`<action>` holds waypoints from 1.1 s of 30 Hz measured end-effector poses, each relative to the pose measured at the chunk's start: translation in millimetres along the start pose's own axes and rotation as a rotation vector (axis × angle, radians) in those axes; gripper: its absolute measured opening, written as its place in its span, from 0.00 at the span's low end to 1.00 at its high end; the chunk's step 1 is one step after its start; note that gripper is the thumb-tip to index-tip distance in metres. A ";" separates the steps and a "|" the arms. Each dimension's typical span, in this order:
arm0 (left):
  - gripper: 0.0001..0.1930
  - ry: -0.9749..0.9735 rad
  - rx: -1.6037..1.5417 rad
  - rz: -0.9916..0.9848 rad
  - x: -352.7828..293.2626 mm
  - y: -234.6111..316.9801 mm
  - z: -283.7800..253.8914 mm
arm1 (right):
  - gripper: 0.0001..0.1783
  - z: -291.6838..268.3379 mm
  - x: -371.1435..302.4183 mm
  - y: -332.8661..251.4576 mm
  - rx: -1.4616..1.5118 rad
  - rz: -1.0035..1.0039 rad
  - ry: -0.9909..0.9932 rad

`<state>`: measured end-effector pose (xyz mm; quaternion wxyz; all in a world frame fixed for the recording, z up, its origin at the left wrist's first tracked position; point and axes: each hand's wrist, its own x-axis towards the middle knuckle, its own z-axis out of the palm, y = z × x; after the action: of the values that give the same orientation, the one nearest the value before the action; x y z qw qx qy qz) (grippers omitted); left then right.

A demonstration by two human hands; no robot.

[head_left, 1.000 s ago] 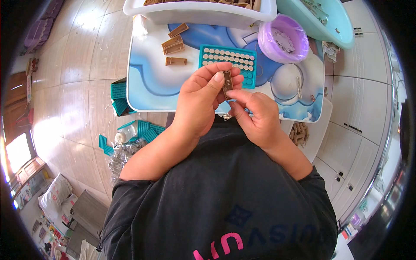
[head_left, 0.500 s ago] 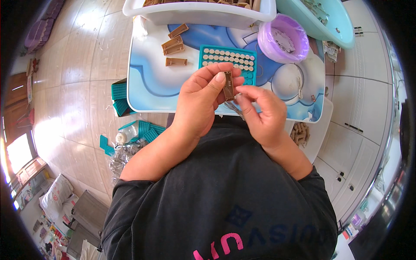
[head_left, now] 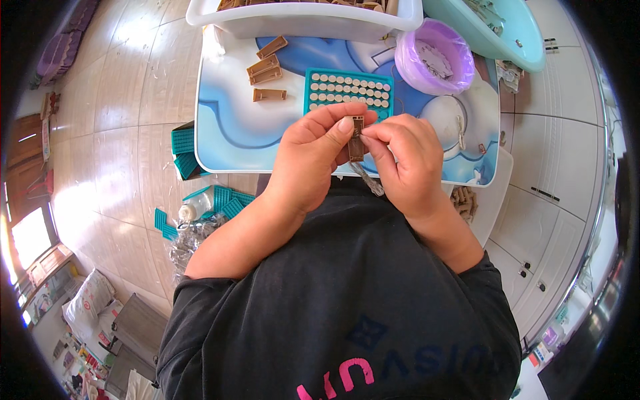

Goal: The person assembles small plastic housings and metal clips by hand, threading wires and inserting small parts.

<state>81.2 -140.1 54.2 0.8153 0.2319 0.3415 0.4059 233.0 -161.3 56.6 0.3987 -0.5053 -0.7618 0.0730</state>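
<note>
At the upper-centre desk (head_left: 233, 143), the left hand (head_left: 308, 150) pinches a brown casing (head_left: 357, 150) running lengthwise up-frame, while the right hand (head_left: 408, 157), nearly closed, meets its right edge, grip unclear.

The table (head_left: 230, 143) bears brown casings (head_left: 270, 95) and a teal tray (head_left: 350, 71).

At twelve o'clock the top edge cuts off the white tub (head_left: 307, 25) — and, near half past one, the turquoise basin (head_left: 533, 41). The left hand (head_left: 303, 150) hides part of the six-o'clock side of the tray (head_left: 309, 100). We cannot tell whether the right hand (head_left: 410, 157) pinches anything; details inside the brown piece (head_left: 357, 151) are too small for us.
</note>
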 end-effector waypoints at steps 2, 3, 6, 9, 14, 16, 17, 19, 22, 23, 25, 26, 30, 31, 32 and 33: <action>0.13 0.000 -0.008 0.004 -0.1 0.0 0.0 | 0.08 -0.7 -1.8 -1.7 0.022 -0.018 0.018; 0.14 0.020 0.025 0.013 -0.4 0.2 1.0 | 0.08 -1.9 -2.1 -4.2 0.023 -0.018 0.018; 0.14 0.043 0.069 0.038 -1.1 0.5 1.8 | 0.10 -5.0 -4.6 -13.0 0.058 0.002 -0.019; 0.14 0.045 0.075 0.056 -1.0 0.2 2.8 | 0.11 -4.2 -8.9 -16.0 0.089 0.060 -0.063; 0.13 0.045 0.083 0.090 -1.0 -1.7 1.3 | 0.12 -0.8 -13.8 -20.2 0.226 0.218 -0.061; 0.12 0.056 0.071 0.084 -1.1 -1.9 1.5 | 0.13 -0.5 -14.1 -21.2 0.247 0.217 -0.059; 0.12 0.057 0.071 0.084 -1.1 -1.8 1.5 | 0.13 -0.3 -14.3 -21.6 0.269 0.216 -0.058; 0.12 0.074 0.082 0.104 -0.9 -1.2 1.9 | 0.13 2.5 -17.2 -22.8 0.309 0.256 -0.049; 0.10 0.089 0.032 0.115 -0.4 0.0 3.9 | 0.13 3.0 -17.4 -23.2 0.347 0.307 -0.049; 0.10 0.088 0.031 0.117 -0.8 -0.1 3.4 | 0.13 3.0 -16.8 -24.0 0.345 0.318 -0.057; 0.10 0.084 0.026 0.125 -1.0 -0.2 2.9 | 0.13 1.2 -16.2 -23.3 0.311 0.304 -0.067; 0.10 0.086 0.026 0.125 -0.9 -0.3 2.9 | 0.13 0.8 -15.8 -22.5 0.279 0.292 -0.075; 0.12 0.082 0.065 0.121 -0.9 -0.7 3.6 | 0.13 4.1 -15.9 -20.1 0.223 0.256 -0.047; 0.12 0.087 0.068 0.121 -0.9 -1.2 3.8 | 0.13 5.3 -16.4 -20.9 0.246 0.272 -0.045; 0.12 0.087 0.067 0.121 -1.0 -1.6 3.9 | 0.13 6.3 -17.1 -21.3 0.268 0.288 -0.043; 0.12 0.089 0.066 0.116 -1.1 -2.0 4.1 | 0.13 6.8 -18.5 -20.7 0.269 0.287 -0.043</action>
<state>84.7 -142.5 56.0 0.7665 0.2597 0.3765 0.4509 216.8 -184.6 52.8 0.4316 -0.5494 -0.6737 0.2410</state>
